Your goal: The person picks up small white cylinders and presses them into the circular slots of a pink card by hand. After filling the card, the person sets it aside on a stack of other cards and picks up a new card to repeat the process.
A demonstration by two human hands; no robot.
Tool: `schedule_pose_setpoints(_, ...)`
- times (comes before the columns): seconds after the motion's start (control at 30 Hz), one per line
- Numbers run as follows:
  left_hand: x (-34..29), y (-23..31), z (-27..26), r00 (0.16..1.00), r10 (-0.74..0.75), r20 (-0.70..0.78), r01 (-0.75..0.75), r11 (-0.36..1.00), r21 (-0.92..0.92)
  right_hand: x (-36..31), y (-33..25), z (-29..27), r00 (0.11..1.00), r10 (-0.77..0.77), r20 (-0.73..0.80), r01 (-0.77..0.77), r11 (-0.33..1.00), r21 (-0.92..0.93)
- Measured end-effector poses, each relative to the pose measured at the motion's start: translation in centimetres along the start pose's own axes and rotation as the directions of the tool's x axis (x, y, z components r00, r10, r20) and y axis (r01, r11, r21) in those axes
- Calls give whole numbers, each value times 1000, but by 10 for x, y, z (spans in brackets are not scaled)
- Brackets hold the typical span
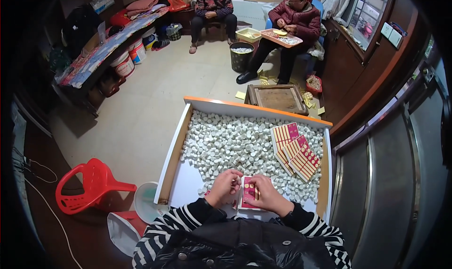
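My right hand (pixel 268 194) lies over a red and cream card (pixel 246 199) with rows of round spots. Its fingers curl onto the card's face and right side. Just left of the card, my left hand (pixel 225 188) is raised with thumb and fingertips drawn together; whatever they may hold is too small to make out. Under and beyond both hands spreads a deep layer of small white round pellets (pixel 226 137). Several similar cards (pixel 301 161) lie fanned on the pellets at the right.
An orange-edged shallow wooden tray (pixel 175 158) holds the pellets. To the left are a red plastic chair (pixel 92 186) and a pale bucket (pixel 146 200). A wooden stool (pixel 278 99) stands beyond the tray. Two people (pixel 214 10) sit at the back, one with a tray (pixel 287 39).
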State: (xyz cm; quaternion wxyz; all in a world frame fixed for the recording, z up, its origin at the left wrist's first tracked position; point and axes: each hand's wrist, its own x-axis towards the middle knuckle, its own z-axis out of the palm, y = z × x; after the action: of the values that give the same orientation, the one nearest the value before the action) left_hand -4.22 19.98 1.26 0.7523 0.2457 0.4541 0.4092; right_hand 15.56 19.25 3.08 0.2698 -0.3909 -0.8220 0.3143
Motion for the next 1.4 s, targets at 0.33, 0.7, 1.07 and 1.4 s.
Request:
schedule_pose_setpoints(0.33, 67, -55, -25, 983, 165, -79, -141, 957, 253, -25, 85, 33, 999, -34, 32, 38, 990, -139)
schedule_pose_setpoints(0.7, 75, -75, -28, 846, 386, 369, -515, 407, 754, -30, 118, 44, 996, -46, -78, 37, 992, -120)
schedule_pose_setpoints(1.07, 98, -77, -35, 776, 427, 463, -596, 258, 760, -11, 95, 32, 984, -24, -178, 18, 999, -35)
schedule_pose_setpoints(1.4, 88, -88, -24, 934, 203, 294, -334, 789, 516, -15, 89, 31, 961, 15, -278, -49, 992, -116)
